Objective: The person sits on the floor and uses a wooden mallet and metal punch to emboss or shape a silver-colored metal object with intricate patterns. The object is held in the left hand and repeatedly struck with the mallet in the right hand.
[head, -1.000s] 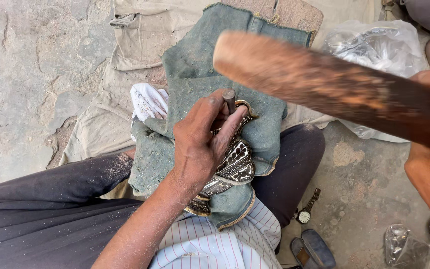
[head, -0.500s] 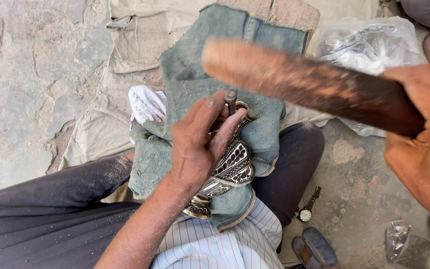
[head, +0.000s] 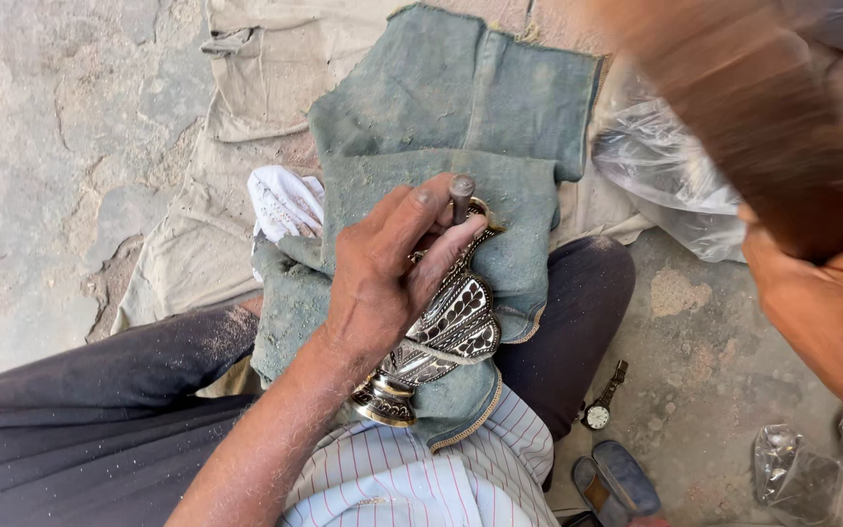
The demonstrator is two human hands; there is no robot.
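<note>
Nearest to us, low in the view, lies the striped shirt (head: 412, 483), and just above it the foot of an engraved metal vessel (head: 441, 337) rests on a dusty green cloth (head: 412, 195) folded over the lap. We judge that the cloth is there to cushion the silver-and-black piece and keep it from sliding on the dark trousers (head: 80, 410).

Our left hand (head: 382, 283) lies over the vessel, fingers closed on a short steel punch (head: 461, 195) that stands nearly upright, its tip on the metal near the vessel's upper edge. The hand seems placed to do two things at once: pin the vessel down and steady the tool where a blow can reach its flat head.

Our right hand (head: 831, 322), at the right edge, is wrapped around the handle of a wooden mallet (head: 753, 127), which shows as a brown blur raised above and well apart from the punch.

Around this, a white rag (head: 285, 200) peeps out just beside the cloth on its left. On the stone ground (head: 31, 146) near the right knee lie a wristwatch (head: 602, 405) and a sandal (head: 622, 478). Farther off a beige canvas sheet (head: 256, 78) is spread under everything, with crumpled clear plastic (head: 665, 166) on its right. The blurred mallet hides part of that plastic from us.
</note>
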